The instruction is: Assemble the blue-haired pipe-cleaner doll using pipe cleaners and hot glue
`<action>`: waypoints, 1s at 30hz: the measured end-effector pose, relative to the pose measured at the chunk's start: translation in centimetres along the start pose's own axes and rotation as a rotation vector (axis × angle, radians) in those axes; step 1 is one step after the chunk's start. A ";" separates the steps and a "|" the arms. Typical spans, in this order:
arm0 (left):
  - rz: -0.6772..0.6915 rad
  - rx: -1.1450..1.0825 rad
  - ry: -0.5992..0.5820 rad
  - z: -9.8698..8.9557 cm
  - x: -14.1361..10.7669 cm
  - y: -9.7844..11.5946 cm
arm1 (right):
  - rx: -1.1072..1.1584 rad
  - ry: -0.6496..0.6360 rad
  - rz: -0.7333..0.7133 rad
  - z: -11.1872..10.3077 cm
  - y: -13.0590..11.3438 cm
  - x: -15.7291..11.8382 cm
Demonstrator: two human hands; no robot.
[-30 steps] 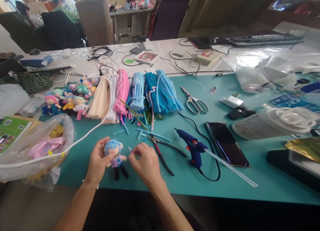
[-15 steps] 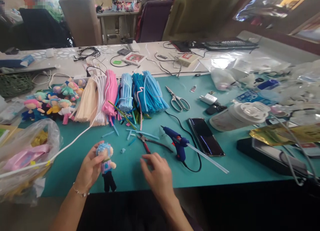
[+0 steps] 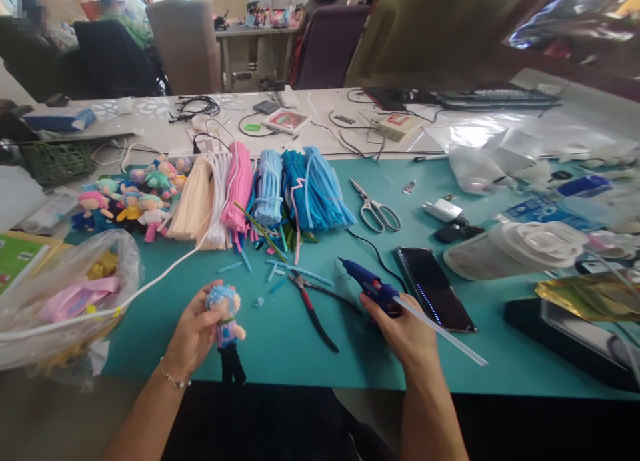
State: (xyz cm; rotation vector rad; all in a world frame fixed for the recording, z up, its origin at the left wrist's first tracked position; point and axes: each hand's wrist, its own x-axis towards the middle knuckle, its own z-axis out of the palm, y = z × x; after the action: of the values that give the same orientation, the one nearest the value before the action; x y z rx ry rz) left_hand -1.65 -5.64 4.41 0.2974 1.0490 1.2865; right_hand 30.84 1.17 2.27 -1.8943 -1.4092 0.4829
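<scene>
My left hand (image 3: pixel 193 334) holds a small doll (image 3: pixel 229 331) with curly blue hair, a purple and blue top and black legs, near the mat's front edge. Over to the right, my right hand (image 3: pixel 407 331) is wrapped round the handle of a dark blue glue gun (image 3: pixel 367 279), whose nozzle points to the upper left; a clear glue stick (image 3: pixel 443 332) sticks out of its back. Between the hands lie red and black pliers (image 3: pixel 313 309). Short blue pipe cleaner pieces (image 3: pixel 275 274) are scattered beyond the doll.
Bundles of pipe cleaners (image 3: pixel 270 188) and a pile of dolls (image 3: pixel 133 194) stand behind. Scissors (image 3: pixel 375 211), a phone (image 3: pixel 435 291) and a cup (image 3: pixel 510 248) are to the right. A white cable (image 3: pixel 165 274) crosses the left side beside a plastic bag (image 3: pixel 80 301).
My right hand has moved right from near the pliers and taken hold of the glue gun. My left hand still holds the doll. The whole view has shifted slightly.
</scene>
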 end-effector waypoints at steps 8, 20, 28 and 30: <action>0.069 0.025 0.048 0.5 0.3 -0.3 | 0.242 -0.124 -0.146 0.2 -3.7 -2.6; 0.131 0.076 0.040 1.2 0.3 -0.7 | 0.280 -0.516 -0.649 1.8 -10.2 -8.5; 0.144 0.106 0.039 1.2 0.1 -0.8 | 0.244 -0.476 -0.652 2.0 -10.5 -8.7; 0.149 0.114 0.039 1.2 0.1 -0.8 | 0.243 -0.468 -0.653 2.1 -10.5 -8.7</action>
State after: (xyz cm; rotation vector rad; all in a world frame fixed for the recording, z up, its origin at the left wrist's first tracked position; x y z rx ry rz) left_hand -0.21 -5.37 4.45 0.4459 1.1534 1.3722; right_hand 19.56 -4.73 7.53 -1.0693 -2.0492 0.7481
